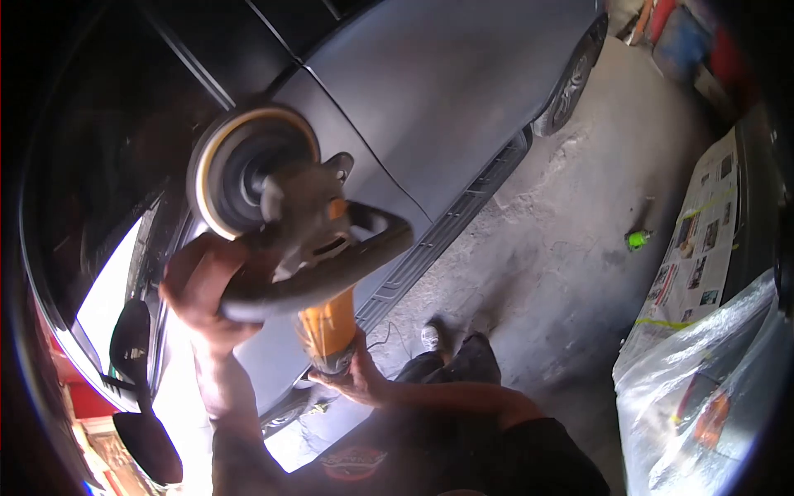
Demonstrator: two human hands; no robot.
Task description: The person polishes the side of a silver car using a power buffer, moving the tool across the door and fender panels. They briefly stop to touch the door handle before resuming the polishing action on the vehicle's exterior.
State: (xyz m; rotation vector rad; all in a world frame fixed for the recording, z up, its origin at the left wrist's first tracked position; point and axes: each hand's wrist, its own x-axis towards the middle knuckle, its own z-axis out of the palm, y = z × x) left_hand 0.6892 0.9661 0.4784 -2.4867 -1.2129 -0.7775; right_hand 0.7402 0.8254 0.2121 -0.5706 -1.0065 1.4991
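Note:
A polisher (327, 318) with an orange and dark body is held against the side of a dark car (413, 91). Its round pad (252, 169) is at the upper left, near the trim by the windows, and looks blurred. My left hand (207, 289) is wrapped round the black loop handle close to the pad. My right hand (360, 376) grips the rear end of the orange body. Whether the pad touches the paint cannot be made out.
The car's mirror (132, 351) is at the lower left, its side step (451, 227) below the door. A bright green object (637, 240) lies on the concrete floor (562, 248). Newspaper (691, 248) and clear plastic sheeting (703, 397) cover something at the right.

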